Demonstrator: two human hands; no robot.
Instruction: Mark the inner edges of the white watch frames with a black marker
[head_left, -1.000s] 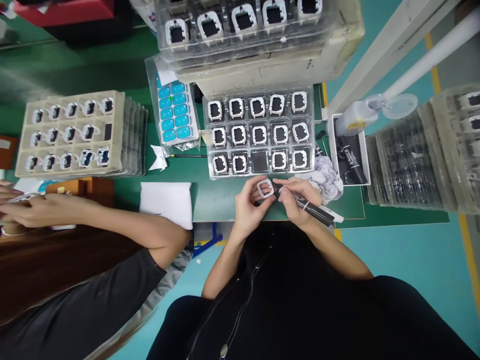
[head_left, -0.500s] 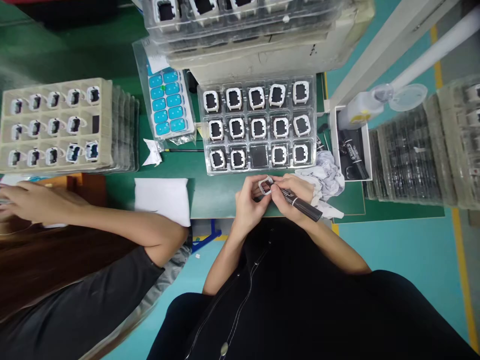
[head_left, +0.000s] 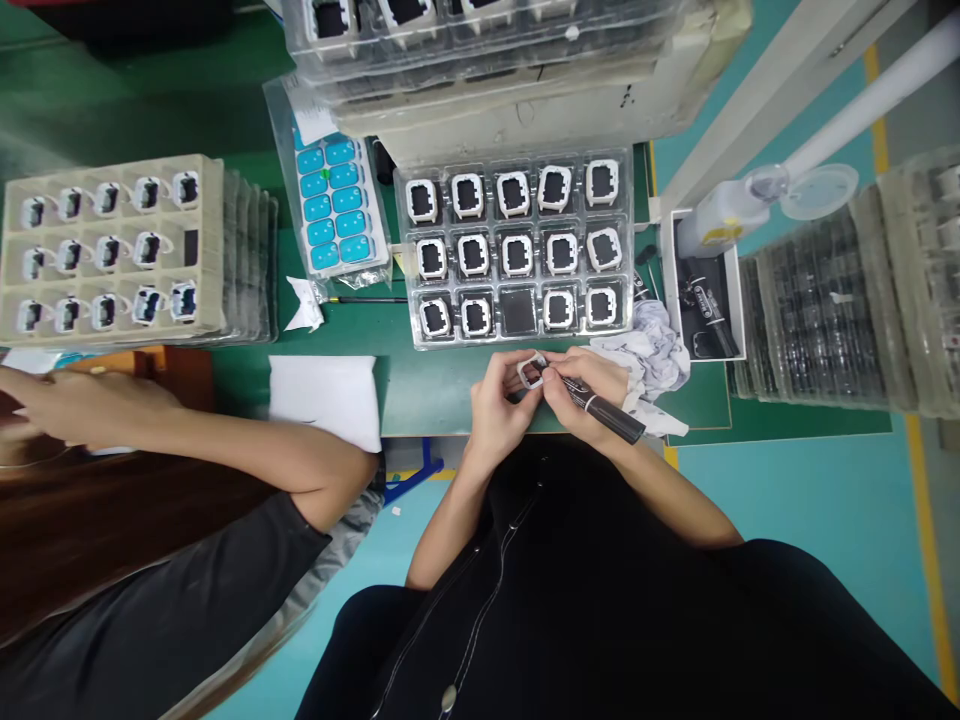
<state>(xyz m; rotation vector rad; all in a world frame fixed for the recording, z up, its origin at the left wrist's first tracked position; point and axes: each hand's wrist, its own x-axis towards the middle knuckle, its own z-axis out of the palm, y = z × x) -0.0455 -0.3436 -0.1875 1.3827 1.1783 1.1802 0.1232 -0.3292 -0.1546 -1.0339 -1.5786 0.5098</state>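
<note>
Fingers of my left hand [head_left: 498, 408] are wrapped round a small white frame [head_left: 531, 371] near the table's front edge. A black marker pen [head_left: 604, 412] is gripped in my right hand [head_left: 581, 392], its tip end at the frame and its dark rear end pointing down to the right. Just beyond my hands lies a clear tray [head_left: 517, 312] with similar white frames in its compartments; one compartment in the front row holds none. A crumpled cloth [head_left: 654, 350] touches the area beside my right hand.
A co-worker's arm [head_left: 247, 455] reaches in at the left, near a stacked beige tray [head_left: 208, 250]. Blue pieces [head_left: 348, 200] lie in a bag. A white cloth [head_left: 324, 395] is on the table [head_left: 420, 385]. An open box [head_left: 740, 320] with markers stands right; stacked trays [head_left: 825, 320] are beyond.
The co-worker's hand at the far left has shifted slightly. My two hands, the white frame and the marker pen show hardly any movement.
</note>
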